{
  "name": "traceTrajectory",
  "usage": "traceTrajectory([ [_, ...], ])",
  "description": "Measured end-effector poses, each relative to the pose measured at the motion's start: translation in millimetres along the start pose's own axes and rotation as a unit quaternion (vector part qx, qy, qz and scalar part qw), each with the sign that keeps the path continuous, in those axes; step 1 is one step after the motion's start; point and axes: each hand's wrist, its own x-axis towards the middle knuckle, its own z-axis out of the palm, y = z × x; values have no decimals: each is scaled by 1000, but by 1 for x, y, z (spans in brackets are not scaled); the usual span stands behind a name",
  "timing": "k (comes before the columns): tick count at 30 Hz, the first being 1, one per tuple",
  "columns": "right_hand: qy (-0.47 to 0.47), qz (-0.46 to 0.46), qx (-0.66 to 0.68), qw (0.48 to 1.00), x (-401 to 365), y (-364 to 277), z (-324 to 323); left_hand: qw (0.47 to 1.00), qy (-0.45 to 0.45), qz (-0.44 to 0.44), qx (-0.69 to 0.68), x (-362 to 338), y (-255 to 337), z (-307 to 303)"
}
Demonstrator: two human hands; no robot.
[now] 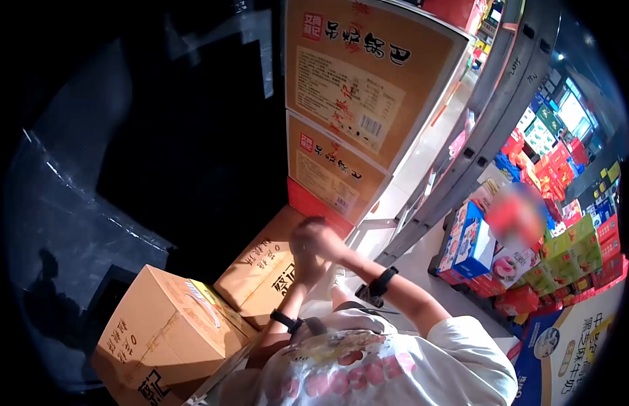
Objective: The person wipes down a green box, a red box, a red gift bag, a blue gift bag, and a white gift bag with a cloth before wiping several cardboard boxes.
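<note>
My right hand and my left hand meet in front of me, touching or overlapping. The right hand looks curled closed, its fingers dark in shadow; whether anything is in it I cannot make out. Fingers of the left hand are hidden. Black bands circle both wrists. Behind and below the hands lies a brown carton with black printing. Just beyond them is a red box side, under a stack of printed cartons.
Another brown carton stands at the lower left. A metal ladder-like frame slants up on the right. Past it, colourful gift boxes are stacked on the floor, and a large white and blue carton stands at the lower right.
</note>
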Motion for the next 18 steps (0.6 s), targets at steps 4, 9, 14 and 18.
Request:
traceTrajectory([
  [4,160,132,-18,978,19,-65,-80,980,90,41,-174,61,62,-36],
  [9,361,181,-27,914,1,-89,-125,960,24,165,-227,101,104,-43],
  [14,417,209,-8,885,-36,-52,-101,964,-65,223,-129,86,84,7],
  [18,353,182,-33,917,-50,-49,-115,966,-116,201,-115,78,83,7],
])
